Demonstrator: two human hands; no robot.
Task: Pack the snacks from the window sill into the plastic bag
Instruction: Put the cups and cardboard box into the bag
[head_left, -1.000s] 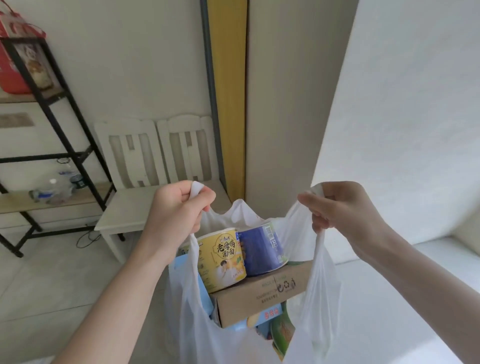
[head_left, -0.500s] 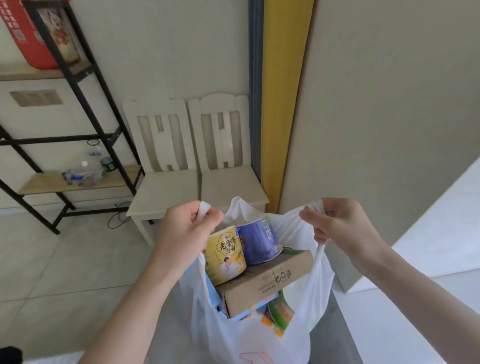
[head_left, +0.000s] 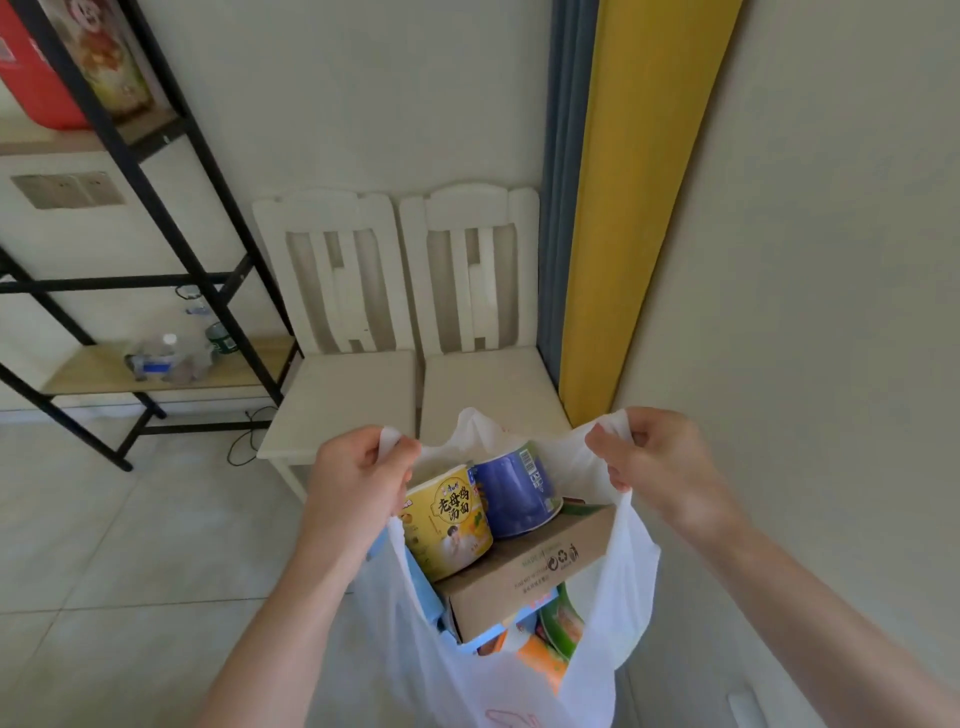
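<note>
Left hand (head_left: 358, 478) pinches one handle, right hand (head_left: 660, 467) pinches the other, well apart, stretching the white plastic bag (head_left: 519, 691) wide. It hangs upright in the air, long axis vertical, mouth upward. Inside, a yellow noodle cup (head_left: 452, 525) and a blue cup (head_left: 517, 488) sit tilted, side by side, on a cardboard box (head_left: 530, 577) (colourful packets underneath). Two white chairs (head_left: 343, 395) stand behind.
</note>
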